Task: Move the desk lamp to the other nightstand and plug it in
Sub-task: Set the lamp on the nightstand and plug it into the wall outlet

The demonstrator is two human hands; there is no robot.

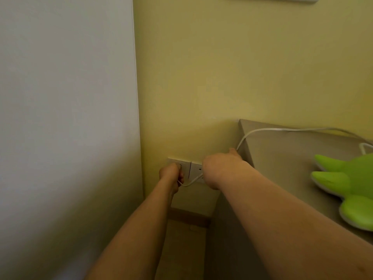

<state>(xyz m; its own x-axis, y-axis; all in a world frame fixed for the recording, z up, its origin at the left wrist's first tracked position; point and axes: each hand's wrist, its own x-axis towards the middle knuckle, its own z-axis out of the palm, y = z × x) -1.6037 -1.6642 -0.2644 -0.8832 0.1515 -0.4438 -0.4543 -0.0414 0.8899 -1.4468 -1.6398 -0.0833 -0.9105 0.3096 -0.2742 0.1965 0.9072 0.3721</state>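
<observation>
Low on the yellow wall sit two white socket plates (195, 168) side by side. My left hand (171, 175) is closed on the plug end of the white lamp cord and presses it against the left plate; the plug itself is hidden by my fingers. The white cord (262, 130) loops from that hand under my right hand (219, 166), then runs up over the grey nightstand (282, 158) toward the right edge. My right hand pinches the cord near the nightstand's corner. The green lamp base (351, 186), shaped like a paw, rests on the nightstand at right.
A white panel or door (66, 118) fills the left side, close to the sockets. A wooden skirting board (189, 218) runs along the floor below the sockets. The gap between panel and nightstand is narrow.
</observation>
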